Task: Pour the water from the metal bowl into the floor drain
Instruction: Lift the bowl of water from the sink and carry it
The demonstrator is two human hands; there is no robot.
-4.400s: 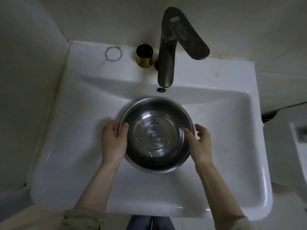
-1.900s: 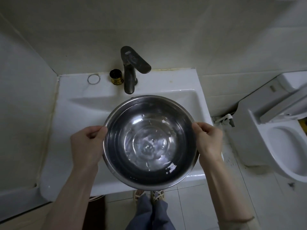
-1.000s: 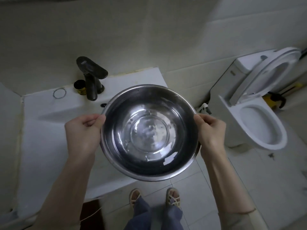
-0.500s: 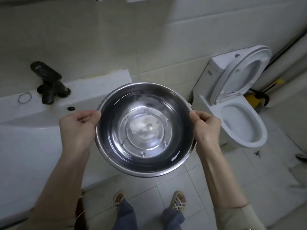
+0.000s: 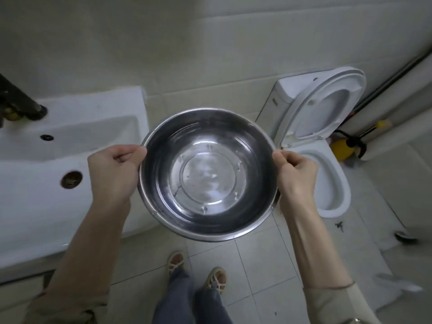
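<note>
At far left the sink [image 5: 70, 160] sits with its basin bare and the drain plug showing. Next comes the left hand [image 5: 112, 174], curled tight on the rim of the bowl [image 5: 208, 174], which is carried level above the floor tiles [image 5: 261, 272] between sink and toilet [image 5: 327, 174]. A shallow layer of clear water lies in the bowl (thin enough that the stamped rings of the base show through). The right hand [image 5: 295, 170] pinches the opposite rim, so both hands hold the bowl. Further right, the toilet stands with lid up. This looks like the carrying step; nothing is poured yet. The floor drain cannot be made out in this view, so the next move calls for finding it, keeping the bowl flat meanwhile, then lowering it close and tipping slowly.
</note>
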